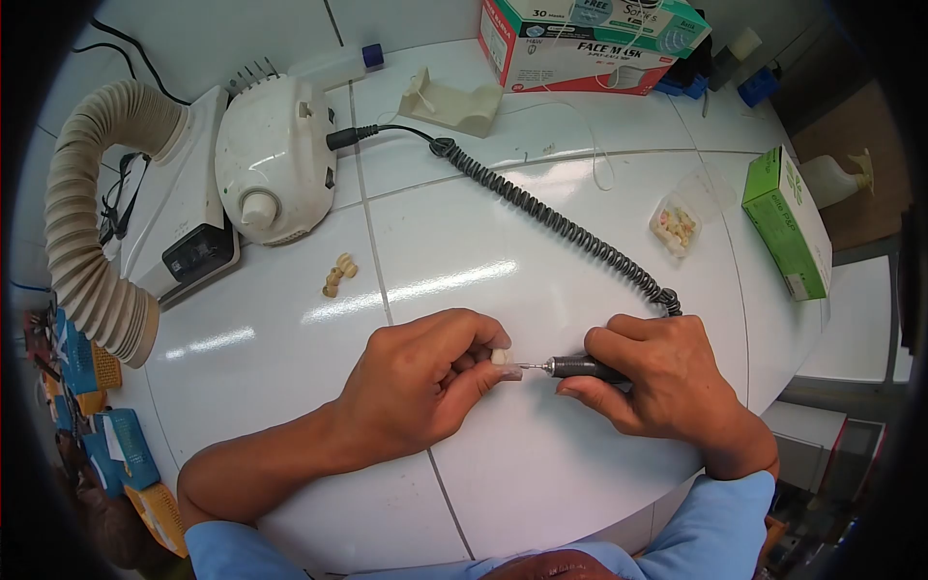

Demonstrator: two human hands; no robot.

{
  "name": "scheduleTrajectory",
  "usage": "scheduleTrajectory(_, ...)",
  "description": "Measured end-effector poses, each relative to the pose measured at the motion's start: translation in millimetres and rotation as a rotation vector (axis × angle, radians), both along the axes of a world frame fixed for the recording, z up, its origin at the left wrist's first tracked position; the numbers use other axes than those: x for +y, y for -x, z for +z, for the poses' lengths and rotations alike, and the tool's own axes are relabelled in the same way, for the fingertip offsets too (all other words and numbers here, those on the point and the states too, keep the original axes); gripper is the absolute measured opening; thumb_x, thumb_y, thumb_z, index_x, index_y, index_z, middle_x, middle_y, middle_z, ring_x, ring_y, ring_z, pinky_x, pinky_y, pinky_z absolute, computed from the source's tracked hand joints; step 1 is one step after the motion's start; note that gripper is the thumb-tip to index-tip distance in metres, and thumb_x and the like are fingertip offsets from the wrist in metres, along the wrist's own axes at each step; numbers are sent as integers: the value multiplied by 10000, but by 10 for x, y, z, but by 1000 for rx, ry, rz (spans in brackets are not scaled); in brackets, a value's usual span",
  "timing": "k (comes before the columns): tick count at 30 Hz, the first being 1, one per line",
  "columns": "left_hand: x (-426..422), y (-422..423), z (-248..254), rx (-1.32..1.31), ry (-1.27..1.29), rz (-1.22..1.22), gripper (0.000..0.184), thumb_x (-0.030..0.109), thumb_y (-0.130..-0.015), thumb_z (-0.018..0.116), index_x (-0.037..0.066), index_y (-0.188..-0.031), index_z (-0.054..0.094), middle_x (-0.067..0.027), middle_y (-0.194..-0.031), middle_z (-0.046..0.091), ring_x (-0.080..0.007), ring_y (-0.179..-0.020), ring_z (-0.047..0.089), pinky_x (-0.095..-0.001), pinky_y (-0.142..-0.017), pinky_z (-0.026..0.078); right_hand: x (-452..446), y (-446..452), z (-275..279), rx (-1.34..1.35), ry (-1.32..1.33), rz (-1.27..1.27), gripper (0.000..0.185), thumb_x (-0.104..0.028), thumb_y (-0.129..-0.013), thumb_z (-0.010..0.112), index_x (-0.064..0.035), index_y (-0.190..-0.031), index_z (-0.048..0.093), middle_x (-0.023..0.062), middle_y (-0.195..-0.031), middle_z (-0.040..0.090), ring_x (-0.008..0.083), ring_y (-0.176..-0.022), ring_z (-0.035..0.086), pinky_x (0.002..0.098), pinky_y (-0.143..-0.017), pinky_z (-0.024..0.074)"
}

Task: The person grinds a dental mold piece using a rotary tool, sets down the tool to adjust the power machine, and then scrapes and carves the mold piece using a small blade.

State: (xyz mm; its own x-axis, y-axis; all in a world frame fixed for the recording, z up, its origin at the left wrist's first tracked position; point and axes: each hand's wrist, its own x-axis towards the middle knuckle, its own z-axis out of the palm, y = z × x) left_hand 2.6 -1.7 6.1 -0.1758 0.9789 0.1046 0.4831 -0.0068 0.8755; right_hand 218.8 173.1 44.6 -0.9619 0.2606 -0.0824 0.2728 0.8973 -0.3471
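Between the thumb and fingertips of my left hand [411, 377] is a small cream tooth-like piece [500, 357], partly hidden by the fingers. My right hand [667, 377] is closed around a dark rotary handpiece [583, 367], pen-fashion. Its thin metal bur [530, 366] points left, its tip at or very close to the piece; contact cannot be made out. From the handpiece a coiled black cord [556, 224] runs up to the white control box [271, 155] with a round knob. Several similar cream pieces [338, 275] lie together on the tabletop, up and left of my left hand.
A ribbed hose [72, 222] curves down at the left beside a white device [198, 232]. At the back are a cream handpiece rest [459, 108] and a face mask box [590, 48]. A small container of pieces [675, 227] and a green box [788, 222] stand right.
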Motion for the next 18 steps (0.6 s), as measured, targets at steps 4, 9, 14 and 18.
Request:
scheduleTrajectory(4, 26, -3, 2, -81, -13, 26, 198, -24, -927, 801, -25, -1115, 736, -100, -925, 784, -145, -757, 770, -271, -690, 608, -20, -4, -22, 16, 29, -68, 445, -503, -1011, 750, -97, -844, 680, 29, -621, 588, 239, -445, 567, 395, -416, 415)
scheduleTrajectory(9, 23, 2, -11, -54, -33, 15, 225, -31, -927, 799, -18, -1142, 738, -99, -934, 787, -151, -770, 774, -274, -695, 603, -2, 2, -9, 13, 40, -49, 436, -489, -1010, 755, -92, -848, 679, 33, -631, 599, 244, -449, 575, 398, -418, 420)
scheduleTrajectory(14, 19, -2, -22, -24, -29, 21, 235, -23, -926, 806, -11, -1152, 740, -96, -939, 787, -154, -776, 777, -273, -695, 602, -1, 1, -17, 22, 47, -44, 433, -488, -1008, 757, -92, -851, 685, 35, -634, 599, 249, -452, 578, 403, -420, 425)
scheduleTrajectory(18, 19, -8, -30, -30, -32, 27, 235, -21, -926, 807, -11, -1152, 741, -98, -950, 787, -152, -775, 775, -275, -698, 605, 13, -5, -14, 16, 36, -28, 437, -500, -1004, 757, -96, -852, 689, 37, -634, 596, 250, -453, 578, 403, -422, 429)
